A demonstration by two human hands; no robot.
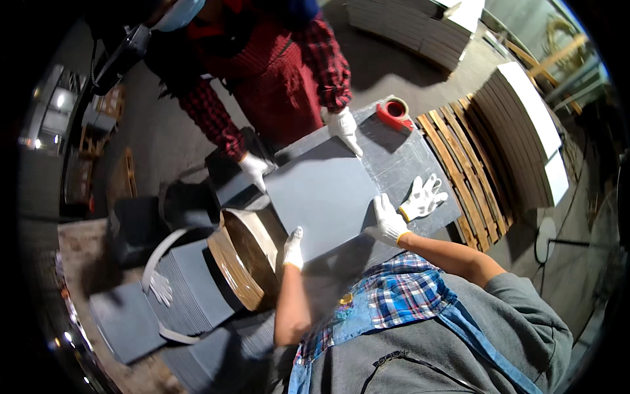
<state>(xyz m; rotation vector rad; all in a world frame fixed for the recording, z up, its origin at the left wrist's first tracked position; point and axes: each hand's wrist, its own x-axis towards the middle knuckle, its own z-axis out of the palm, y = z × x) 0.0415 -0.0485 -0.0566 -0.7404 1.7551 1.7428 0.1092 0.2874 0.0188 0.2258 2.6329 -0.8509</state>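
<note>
— What's that between them?

— A flat grey square sheet (323, 197), plain and matte, lying on the grey table (407, 164), corners toward each person, so no long axis.

— Who has it?

— The wearer's gloved left hand (293, 248) pinches its near corner; the right hand (388, 220) curls over its right edge. The co-worker's gloved hands (254, 169) grip the far edges.

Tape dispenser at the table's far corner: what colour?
Red tape dispenser, clearest in the head view.

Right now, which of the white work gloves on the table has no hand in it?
The spare glove lying flat, fingers splayed, beside the wearer's right hand. The other gloves are all worn, gripping the grey sheet.
</note>
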